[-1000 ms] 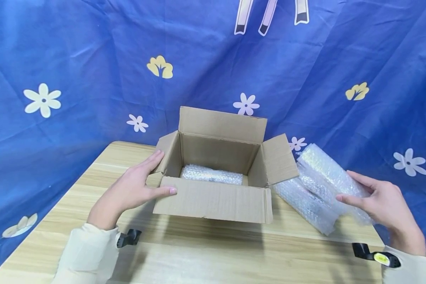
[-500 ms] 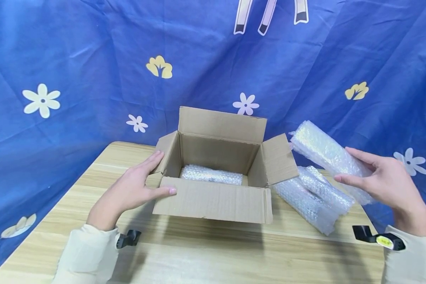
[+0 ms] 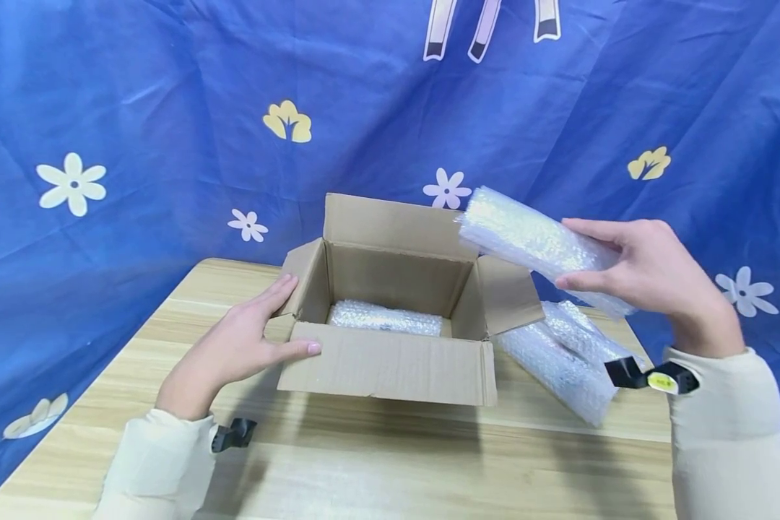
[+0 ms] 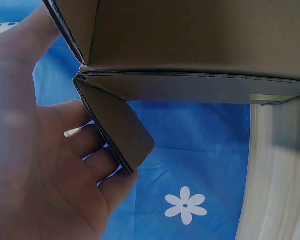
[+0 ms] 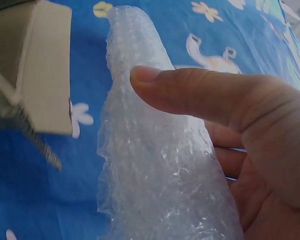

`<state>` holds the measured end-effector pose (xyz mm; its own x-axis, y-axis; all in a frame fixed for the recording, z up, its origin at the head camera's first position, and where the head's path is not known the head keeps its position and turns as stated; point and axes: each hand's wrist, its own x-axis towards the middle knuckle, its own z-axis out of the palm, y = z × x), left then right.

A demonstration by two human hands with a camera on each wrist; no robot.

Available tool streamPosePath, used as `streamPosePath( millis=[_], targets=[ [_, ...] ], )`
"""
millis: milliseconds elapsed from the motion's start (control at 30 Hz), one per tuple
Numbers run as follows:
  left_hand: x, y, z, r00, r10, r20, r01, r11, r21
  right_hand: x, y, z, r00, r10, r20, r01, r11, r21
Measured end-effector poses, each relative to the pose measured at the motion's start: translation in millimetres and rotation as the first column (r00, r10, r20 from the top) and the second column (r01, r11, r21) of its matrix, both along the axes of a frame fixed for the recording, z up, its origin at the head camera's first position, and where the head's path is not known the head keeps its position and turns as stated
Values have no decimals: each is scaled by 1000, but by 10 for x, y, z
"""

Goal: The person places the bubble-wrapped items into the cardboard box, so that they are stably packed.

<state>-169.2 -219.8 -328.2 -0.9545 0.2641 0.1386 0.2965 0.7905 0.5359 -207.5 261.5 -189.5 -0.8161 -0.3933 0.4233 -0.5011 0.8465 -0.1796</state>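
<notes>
An open cardboard box (image 3: 390, 365) stands on the table with its flaps folded out. My left hand (image 3: 234, 354) rests at its left corner, fingers extended along the left flap (image 4: 117, 125) and thumb on the front flap. To the right, my right hand (image 3: 656, 271) grips a roll of clear bubble wrap (image 3: 520, 235) in the air, above and beside the box's right flap. The thumb lies across the near side of that roll (image 5: 145, 145), with the other fingers behind it. Another bubble-wrapped roll (image 3: 386, 318) lies inside the box; its lower part is hidden by the front wall.
Two more bubble-wrapped pieces (image 3: 565, 368) lie on the wooden table (image 3: 338, 462) to the right of the box, partly under its right flap. A blue patterned cloth (image 3: 169, 108) hangs right behind the table.
My right hand has lifted the bubble wrap roll off the other pieces and carried it up and left toward the box. My left hand and the box stay in place.
</notes>
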Motion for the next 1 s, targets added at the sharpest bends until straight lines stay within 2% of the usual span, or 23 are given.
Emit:
streamPosePath(
  millis=[167,333,633,767,1000],
  targets=[
    [-23,-8,48,1000,-14,13,14,1000,-17,-149,-263,126,995,87,47,-89,995,39],
    [-35,-12,95,999,-21,36,22,999,-34,-282,-494,187,980,149,133,-157,986,53],
    [-55,-17,174,998,-20,58,23,998,-50,-514,-880,175,943,248,222,-278,954,112],
    [-86,-26,204,999,-29,44,31,998,-60,-581,-1015,152,924,293,247,-329,936,121],
    [-97,-56,223,997,-38,69,41,998,-50,-661,-1166,102,892,326,313,-384,911,147]
  ],
)
